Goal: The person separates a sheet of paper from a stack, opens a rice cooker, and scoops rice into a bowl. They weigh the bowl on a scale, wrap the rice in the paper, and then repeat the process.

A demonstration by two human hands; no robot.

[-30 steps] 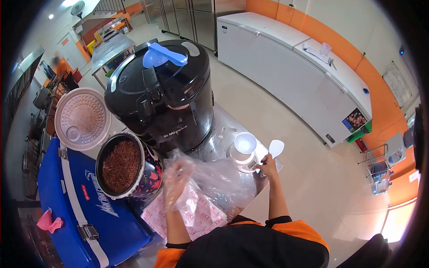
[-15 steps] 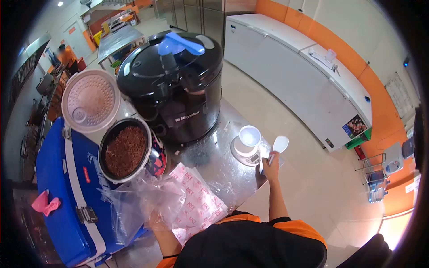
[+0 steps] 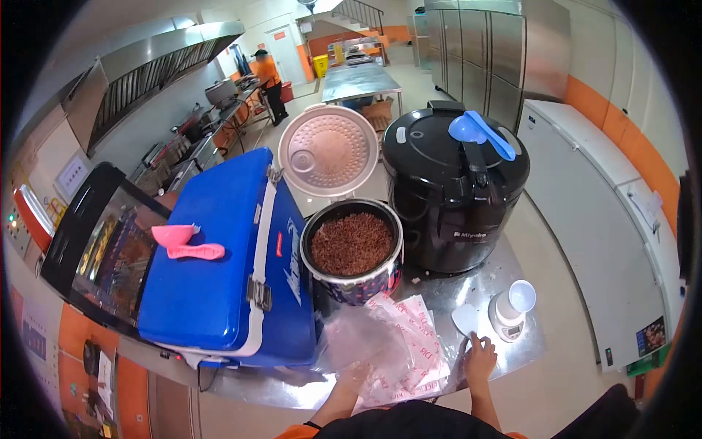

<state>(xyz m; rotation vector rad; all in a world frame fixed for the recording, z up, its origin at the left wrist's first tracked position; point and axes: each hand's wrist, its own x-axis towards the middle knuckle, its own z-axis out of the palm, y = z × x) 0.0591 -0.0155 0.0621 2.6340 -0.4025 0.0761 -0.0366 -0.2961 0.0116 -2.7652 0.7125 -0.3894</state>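
My left hand [image 3: 357, 378] is low at the table's front edge and grips a crumpled clear plastic bag [image 3: 365, 342] that drapes over it. The bag lies on a stack of white wrappers with red print [image 3: 423, 345]. My right hand [image 3: 480, 357] holds a white rice paddle [image 3: 464, 319] by its handle, with the blade resting on the steel table [image 3: 446, 293] beside a small scale carrying a white cup [image 3: 513, 309]. Just beyond the bag stands an open rice cooker [image 3: 352, 247] full of reddish-brown rice, its lid [image 3: 329, 150] tipped up.
A large black cooker [image 3: 453, 186] with a blue scoop [image 3: 479, 132] on top stands at the right. A blue cooler box [image 3: 223, 256] with a pink scoop [image 3: 186, 241] fills the left. White chest freezers [image 3: 607, 227] line the right wall. A person in orange [image 3: 267, 69] works far back.
The view has swung left and up. My right hand lowered the paddle from the air onto the table beside the scale. My left hand drew the plastic bag down toward the front edge.
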